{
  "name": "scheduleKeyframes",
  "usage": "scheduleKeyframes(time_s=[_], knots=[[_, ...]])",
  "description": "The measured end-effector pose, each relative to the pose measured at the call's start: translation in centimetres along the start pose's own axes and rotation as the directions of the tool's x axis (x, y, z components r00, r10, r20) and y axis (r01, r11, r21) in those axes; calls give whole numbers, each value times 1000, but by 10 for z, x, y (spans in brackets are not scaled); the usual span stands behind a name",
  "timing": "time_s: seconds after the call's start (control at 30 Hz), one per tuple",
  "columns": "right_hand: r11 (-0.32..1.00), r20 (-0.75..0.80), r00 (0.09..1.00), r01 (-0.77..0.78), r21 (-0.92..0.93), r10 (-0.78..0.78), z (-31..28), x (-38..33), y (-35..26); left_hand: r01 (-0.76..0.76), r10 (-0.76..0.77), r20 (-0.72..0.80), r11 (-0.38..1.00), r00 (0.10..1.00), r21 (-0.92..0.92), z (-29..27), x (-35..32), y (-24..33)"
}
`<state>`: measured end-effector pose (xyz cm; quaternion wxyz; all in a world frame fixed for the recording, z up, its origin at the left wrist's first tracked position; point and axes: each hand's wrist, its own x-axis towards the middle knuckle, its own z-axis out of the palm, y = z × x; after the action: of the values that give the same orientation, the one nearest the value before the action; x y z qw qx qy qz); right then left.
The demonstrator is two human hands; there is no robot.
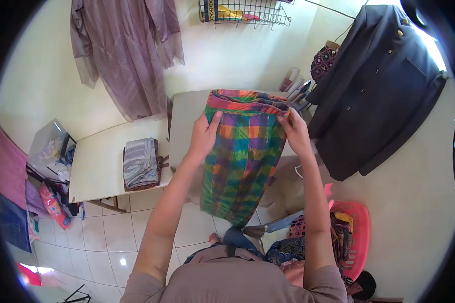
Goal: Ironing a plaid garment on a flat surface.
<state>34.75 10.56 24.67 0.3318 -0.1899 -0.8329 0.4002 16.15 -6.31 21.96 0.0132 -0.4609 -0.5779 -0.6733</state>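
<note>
A garment in green, purple and orange checks (245, 151) hangs from both my hands in front of me. Its gathered waistband is at the top; whether it is a skirt or trousers I cannot tell. My left hand (206, 132) pinches the left end of the waistband, thumb in front. At the right end, my right hand (295, 130) grips the band the same way. The cloth falls between my forearms, its lower end above the floor. Behind it stands a grey-covered board or table (187, 113), partly hidden by the garment.
Folded clothes (141, 162) lie on a white table (98, 171) at left. A red laundry basket (361, 237) full of clothes stands at lower right. A dark jacket (376, 96) hangs at right, a mauve dress (126, 50) at upper left, and a wire rack (273, 17) on the wall.
</note>
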Motion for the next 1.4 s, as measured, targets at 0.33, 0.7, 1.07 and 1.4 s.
scheduleKeyframes(time_s=[0.33,0.7,1.07,1.4], knots=[[940,-351,931,207,272,-103,11,-20,-12,-143,177,-103,951,979,276,-5,3,24],[927,-504,794,191,-322,-339,38,87,61,-34,85,-154,950,984,310,21,72,-73],[896,-228,964,-217,-387,134,120,267,234,315,-305,-144,647,942,695,53,171,-293],[847,-167,965,-259,-465,203,170,231,314,304,-467,-14,550,884,778,92,142,-337]])
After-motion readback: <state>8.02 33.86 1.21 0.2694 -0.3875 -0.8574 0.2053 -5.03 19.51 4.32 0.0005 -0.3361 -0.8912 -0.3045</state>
